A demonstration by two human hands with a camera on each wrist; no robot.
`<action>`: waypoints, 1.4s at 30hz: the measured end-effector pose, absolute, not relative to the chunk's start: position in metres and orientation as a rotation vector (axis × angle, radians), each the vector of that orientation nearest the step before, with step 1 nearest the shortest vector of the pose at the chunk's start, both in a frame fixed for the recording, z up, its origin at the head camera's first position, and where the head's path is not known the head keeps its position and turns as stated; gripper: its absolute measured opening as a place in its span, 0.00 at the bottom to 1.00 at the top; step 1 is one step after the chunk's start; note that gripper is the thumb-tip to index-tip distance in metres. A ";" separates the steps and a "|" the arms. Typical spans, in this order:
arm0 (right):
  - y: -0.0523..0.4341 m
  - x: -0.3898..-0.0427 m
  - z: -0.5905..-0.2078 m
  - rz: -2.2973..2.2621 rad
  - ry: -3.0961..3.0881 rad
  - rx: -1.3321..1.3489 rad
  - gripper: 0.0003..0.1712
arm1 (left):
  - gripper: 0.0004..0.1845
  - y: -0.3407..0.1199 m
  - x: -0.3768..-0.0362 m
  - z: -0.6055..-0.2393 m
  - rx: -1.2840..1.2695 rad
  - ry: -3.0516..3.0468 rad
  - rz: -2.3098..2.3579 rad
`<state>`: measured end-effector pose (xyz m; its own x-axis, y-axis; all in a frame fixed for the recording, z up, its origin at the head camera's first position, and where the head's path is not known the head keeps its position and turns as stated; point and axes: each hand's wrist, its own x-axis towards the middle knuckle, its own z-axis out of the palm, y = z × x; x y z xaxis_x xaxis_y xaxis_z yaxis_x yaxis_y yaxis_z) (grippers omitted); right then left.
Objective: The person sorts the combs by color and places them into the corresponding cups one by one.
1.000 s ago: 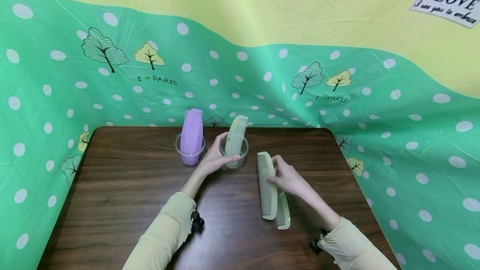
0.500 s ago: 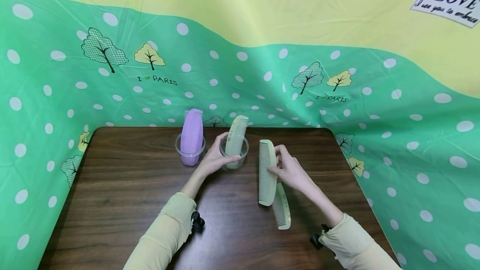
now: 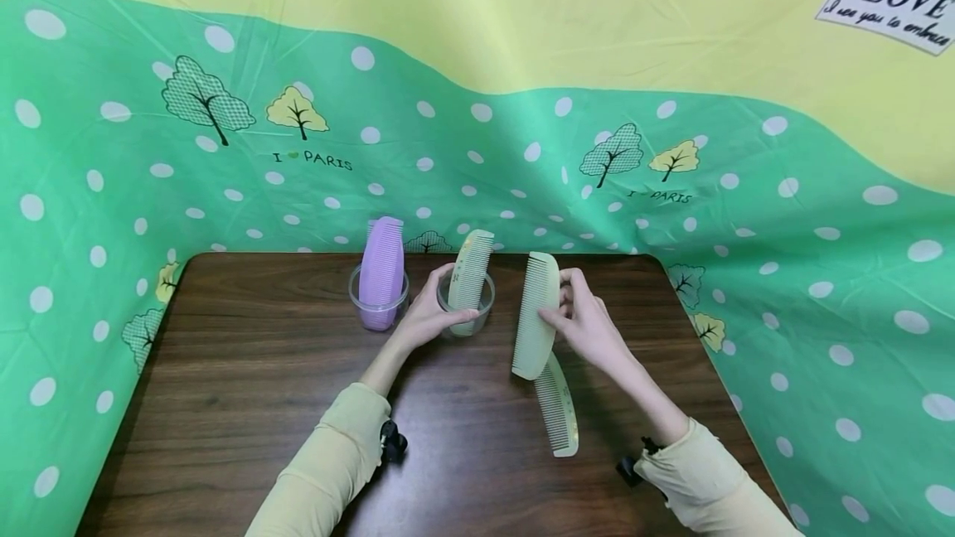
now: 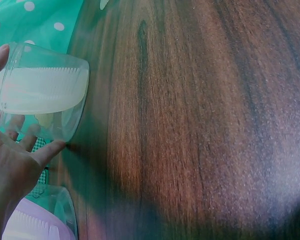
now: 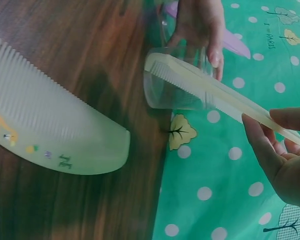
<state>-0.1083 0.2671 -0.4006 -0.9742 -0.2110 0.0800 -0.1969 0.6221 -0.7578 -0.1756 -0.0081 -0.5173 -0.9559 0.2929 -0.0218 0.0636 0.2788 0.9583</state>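
Note:
My right hand [image 3: 578, 317] pinches a pale green comb [image 3: 535, 315] and holds it tilted above the table, just right of a clear cup [image 3: 466, 305]. In the right wrist view that comb [image 5: 215, 97] crosses in front of the cup [image 5: 175, 80]. My left hand [image 3: 429, 313] grips the cup, which holds another pale comb [image 3: 472, 268] standing upright. The left wrist view shows the left hand [image 4: 10, 165] around the cup [image 4: 45, 100]. A third pale comb [image 3: 559, 404] lies flat on the table below my right hand, and it appears again [image 5: 50, 130] in the right wrist view.
A second clear cup [image 3: 378, 301] with a purple comb [image 3: 382, 259] stands left of the held cup. The dark wooden table [image 3: 246, 404] is walled on three sides by a green and yellow dotted cloth [image 3: 112, 189].
My right hand has lifted the pale green comb off the table and carried it up and back, tilting it toward the cup. The left hand and cup have stayed put.

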 end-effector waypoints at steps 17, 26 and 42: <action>0.253 -0.119 -0.381 -1.419 2.871 -0.403 0.26 | 0.55 -0.009 -0.176 -0.518 0.337 2.340 1.752; 0.248 -0.124 -0.373 -1.411 2.952 -0.422 0.26 | 0.53 -0.008 -0.176 -0.519 0.329 2.338 1.765; 0.233 -0.136 -0.361 -1.494 2.967 -0.409 0.27 | 0.54 -0.007 -0.175 -0.516 0.310 2.345 1.751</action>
